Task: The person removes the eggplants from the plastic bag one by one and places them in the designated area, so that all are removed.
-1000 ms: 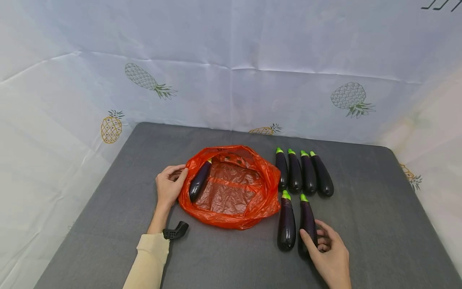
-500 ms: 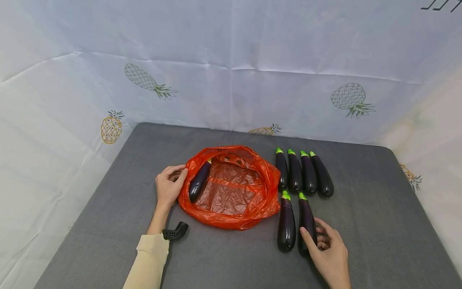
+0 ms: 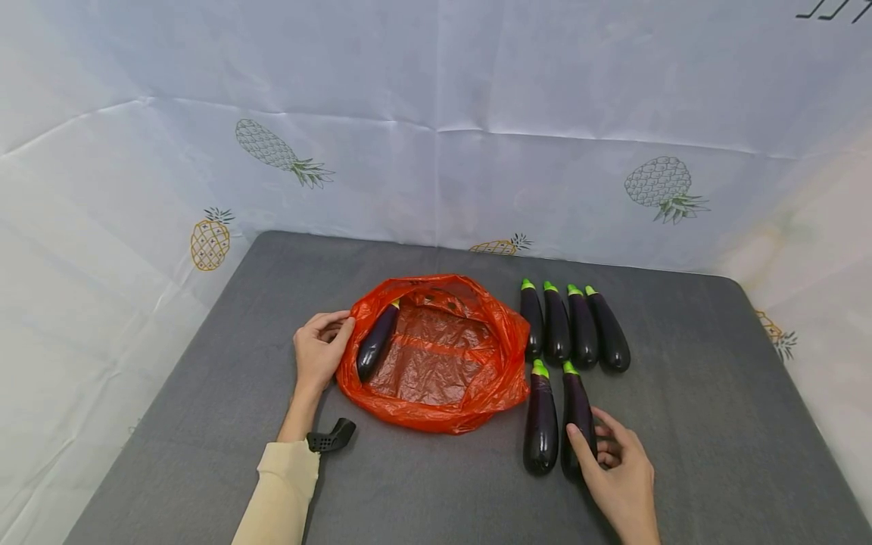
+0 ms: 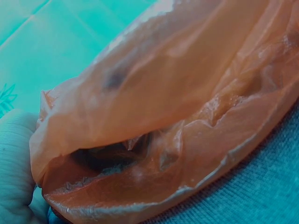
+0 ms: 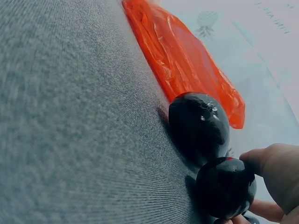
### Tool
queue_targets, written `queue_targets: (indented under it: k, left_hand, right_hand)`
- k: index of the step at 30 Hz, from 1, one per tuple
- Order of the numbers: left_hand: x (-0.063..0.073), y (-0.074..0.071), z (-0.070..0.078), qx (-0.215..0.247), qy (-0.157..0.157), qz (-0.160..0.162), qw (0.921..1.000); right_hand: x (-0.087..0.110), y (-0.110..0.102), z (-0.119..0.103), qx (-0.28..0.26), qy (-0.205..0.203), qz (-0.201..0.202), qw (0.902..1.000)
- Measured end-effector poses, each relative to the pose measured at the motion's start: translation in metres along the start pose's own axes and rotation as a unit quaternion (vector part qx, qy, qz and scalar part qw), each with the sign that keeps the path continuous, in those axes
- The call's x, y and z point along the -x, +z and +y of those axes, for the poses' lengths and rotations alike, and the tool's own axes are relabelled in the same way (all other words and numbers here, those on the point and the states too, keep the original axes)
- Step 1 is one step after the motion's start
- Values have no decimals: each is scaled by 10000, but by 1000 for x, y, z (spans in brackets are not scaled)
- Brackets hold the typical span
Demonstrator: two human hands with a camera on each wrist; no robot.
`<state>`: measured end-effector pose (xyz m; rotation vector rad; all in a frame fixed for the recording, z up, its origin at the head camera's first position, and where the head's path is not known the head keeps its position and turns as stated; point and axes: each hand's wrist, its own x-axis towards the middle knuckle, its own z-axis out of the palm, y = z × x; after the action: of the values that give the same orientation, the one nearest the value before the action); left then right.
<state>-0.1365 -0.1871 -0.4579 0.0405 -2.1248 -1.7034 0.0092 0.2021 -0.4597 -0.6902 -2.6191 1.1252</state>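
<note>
A red plastic bag [image 3: 436,418] stands with its mouth spread wide on the grey table. One eggplant [image 3: 377,344] lies inside it, along the left wall. My left hand [image 3: 319,352] pinches the bag's left rim between thumb and fingers; the left wrist view shows the thin plastic of the bag [image 4: 154,107] close up. At the right, my right hand [image 3: 620,473] grips the lower end of an eggplant [image 3: 577,401] with a green stem cap, thumb on its left side. Just left of that lies another eggplant [image 3: 541,424], nearer the bag.
Behind the held one, several eggplants [image 3: 571,325] lie side by side in a row, green ends away from me, the leftmost close to the bag. A black wrist mount [image 3: 331,436] sits on my left wrist. A pineapple-print cloth [image 3: 436,189] hangs behind the table [image 3: 681,341].
My right hand and the eggplant it holds have shifted slightly forward and left, closer to the neighbouring eggplant. The left hand and the bag have stayed in place.
</note>
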Motion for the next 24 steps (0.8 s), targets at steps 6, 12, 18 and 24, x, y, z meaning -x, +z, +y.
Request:
queue_targets:
  k: [6, 12, 18, 24]
  left_hand:
    - [0, 0, 1, -20, -11, 9, 10000]
    - [0, 0, 2, -43, 28, -5, 10000]
    - [0, 0, 3, -78, 29, -12, 10000]
    - [0, 1, 3, -83, 42, -22, 10000]
  right_hand:
    - [0, 1, -1, 15, -5, 16, 10000]
    - [1, 0, -2, 2, -43, 36, 10000]
    - [0, -3, -1, -142, -164, 137, 9997]
    - [1, -7, -3, -557, -259, 441, 9971]
